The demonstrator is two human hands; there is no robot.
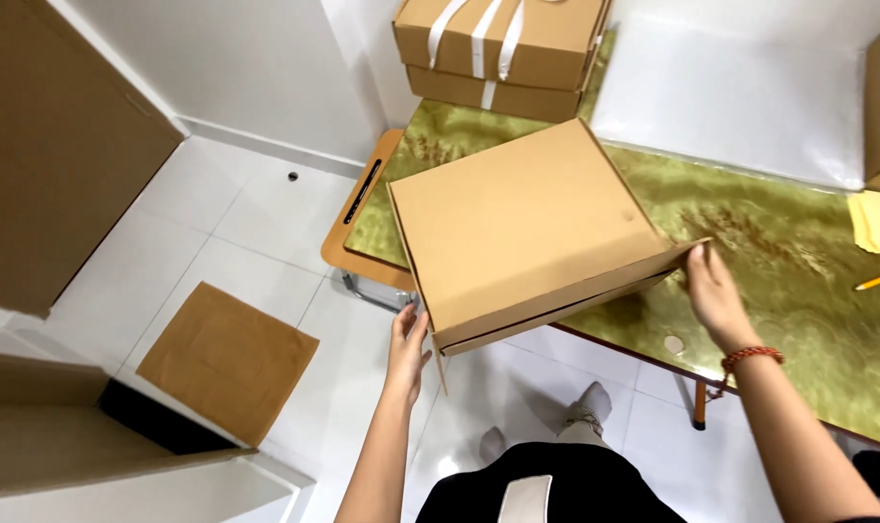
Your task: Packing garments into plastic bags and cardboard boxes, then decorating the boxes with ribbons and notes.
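While two hands (556, 320) hold one cardboard box (522, 228), two stacked boxes (498, 48) rest behind.

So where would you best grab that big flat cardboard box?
By its two near corners, one from each side, as the left hand and right hand do now. The cardboard box is wide, shallow and tilted, overhanging the green table, so one-sided grips would probably let it swing.

Below me the floor (246, 223) is white glossy tile, with a flat brown cardboard sheet (227, 358) lying on it. White walls (237, 68) meet in a corner. My bench (798, 291) wears a green marbled cover, and a brown wooden door (53, 145) stands to one side.
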